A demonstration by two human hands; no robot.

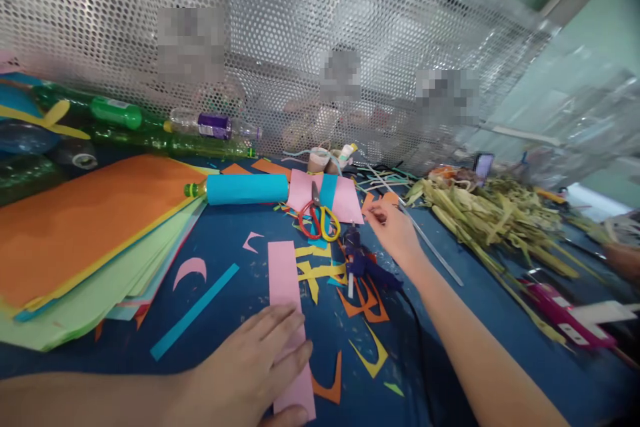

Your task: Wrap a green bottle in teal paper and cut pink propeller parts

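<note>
My left hand (pixel 265 357) lies flat, fingers extended, over a pink strip (pixel 284 273) on the blue table (pixel 220 333).
My right hand (pixel 395 230) curls near orange paper (pixel 390 198); whether it grips anything, I cannot tell.

From here I see a blue counter (pixel 200 320) carrying fanned coloured sheets (pixel 115 213) on the left, a blue-wrapped bottle (pixel 247 189) toward the far middle, scissors (pixel 319 213) and a glue gun (pixel 360 260) near centre, scattered paper scraps (pixel 363 300), and dried husks (pixel 480 220) at right.
</note>
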